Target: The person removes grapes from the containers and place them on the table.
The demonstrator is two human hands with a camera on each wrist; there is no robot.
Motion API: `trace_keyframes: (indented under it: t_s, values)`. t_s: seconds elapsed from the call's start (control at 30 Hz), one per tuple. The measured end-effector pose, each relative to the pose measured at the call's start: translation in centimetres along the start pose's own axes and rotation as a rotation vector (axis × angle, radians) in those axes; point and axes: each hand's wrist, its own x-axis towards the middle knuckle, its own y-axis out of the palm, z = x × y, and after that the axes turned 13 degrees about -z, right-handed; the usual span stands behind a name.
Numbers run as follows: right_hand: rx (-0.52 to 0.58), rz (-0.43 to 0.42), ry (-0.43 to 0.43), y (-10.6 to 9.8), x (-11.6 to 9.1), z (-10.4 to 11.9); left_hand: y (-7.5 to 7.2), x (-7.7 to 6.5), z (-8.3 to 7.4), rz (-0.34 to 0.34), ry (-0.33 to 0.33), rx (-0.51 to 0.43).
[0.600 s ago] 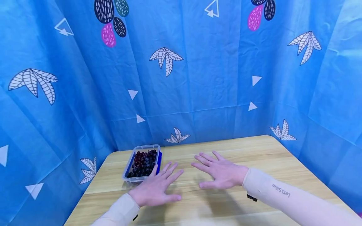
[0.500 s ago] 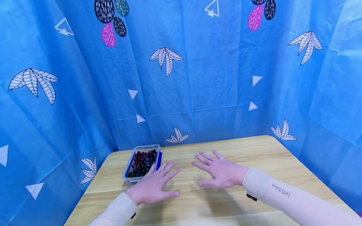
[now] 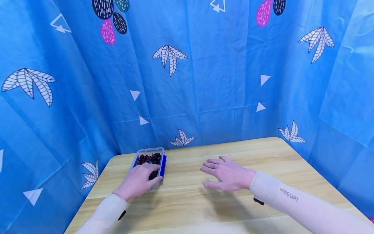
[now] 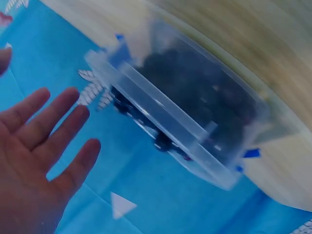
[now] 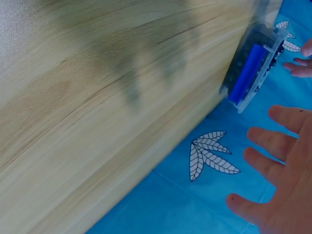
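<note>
A clear plastic box [image 3: 162, 151] with blue clips stands at the table's left. Dark red and nearly black grapes [image 3: 149, 158] fill it, some heaped up to its rim. Over its near side hovers my left hand [image 3: 137, 182], which hides part of the grapes in the head view. The left wrist view shows that hand [image 4: 39, 156] apart from the box [image 4: 204, 97], its fingers spread and nothing in them. Well to the right, my right hand [image 3: 229, 175] hangs above the table, fingers spread, holding nothing. The right wrist view shows it [image 5: 282, 170] likewise.
The wooden table [image 3: 187, 201] has rounded far corners. A blue patterned curtain [image 3: 204, 81] hangs behind it and along both sides. A shadow of the right hand falls on the wood below it.
My left hand has moved left, from beside the box to over its near part. The right hand has hardly moved. The head view has shifted slightly.
</note>
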Motion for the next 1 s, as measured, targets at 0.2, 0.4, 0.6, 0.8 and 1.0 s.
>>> trace_keyframes:
  t_s: [0.2, 0.4, 0.6, 0.8, 1.0]
  values:
    - [-0.019, -0.010, -0.012, -0.2, 0.4, -0.2, 0.1, 0.4, 3.6, -0.122, -0.145, 0.014]
    - [-0.021, -0.016, -0.024, -0.2, 0.7, -0.3, 0.6, -0.2, 7.0, -0.132, -0.292, 0.031]
    - [-0.015, -0.013, -0.015, -0.1, 0.8, -0.3, 1.5, -1.4, 9.1, -0.095, -0.422, 0.037]
    - [-0.012, -0.009, -0.022, 0.3, 0.9, -0.2, 2.5, -2.0, 10.4, -0.008, -0.480, 0.043]
    - [-0.037, 0.027, -0.032, 0.8, 0.9, 0.3, 3.2, -2.2, 10.7, 0.023, -0.436, 0.064]
